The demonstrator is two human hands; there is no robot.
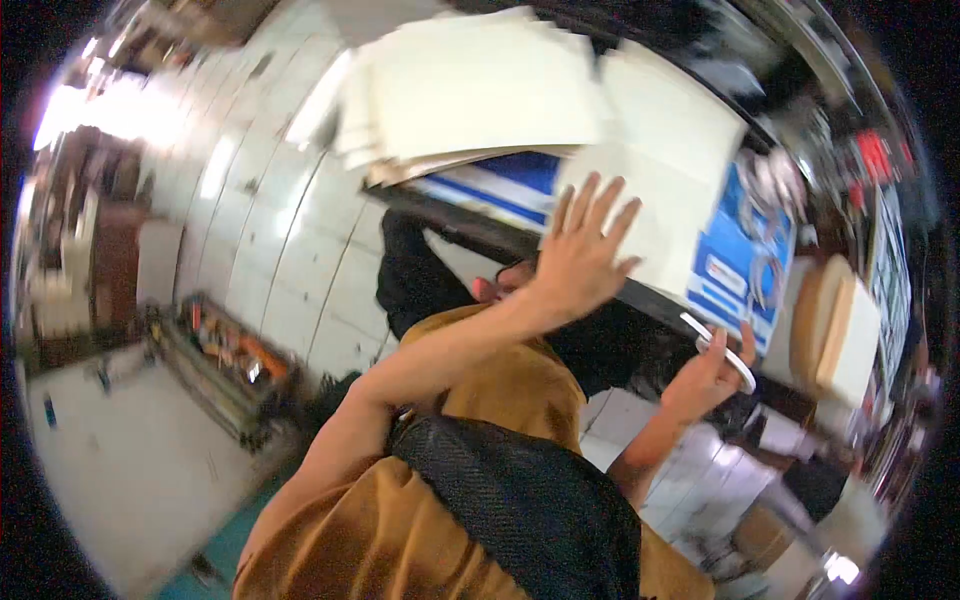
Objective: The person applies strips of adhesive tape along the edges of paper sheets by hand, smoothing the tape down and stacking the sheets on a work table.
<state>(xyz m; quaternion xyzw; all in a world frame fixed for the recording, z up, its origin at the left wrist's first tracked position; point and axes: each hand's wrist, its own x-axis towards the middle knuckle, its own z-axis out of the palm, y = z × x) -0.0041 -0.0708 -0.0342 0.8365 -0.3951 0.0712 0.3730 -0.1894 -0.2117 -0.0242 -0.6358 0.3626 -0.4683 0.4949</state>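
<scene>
My left hand (pixel 585 255) lies with fingers spread on a cream sheet (pixel 665 165), near the front edge of a dark-edged table. My right hand (pixel 703 378) is at the same edge, further right, with its fingers closed on a thin, curved white strip (pixel 735 365); blur hides its exact kind. A stack of cream sheets (pixel 480 90) is left of the flat sheet. Beneath the sheets shows a blue-and-white printed surface (pixel 715 255). Clear ring-shaped items (pixel 765 280) rest on its right part.
Right of the printed surface are thick tan and white blocks (pixel 835 325). At left, a long tray of mixed tools (pixel 230 355) stands beside a pale tabletop (pixel 130 470). White floor tiles (pixel 285 235) show between. A person's dark-clothed leg (pixel 410 270) is under the table edge.
</scene>
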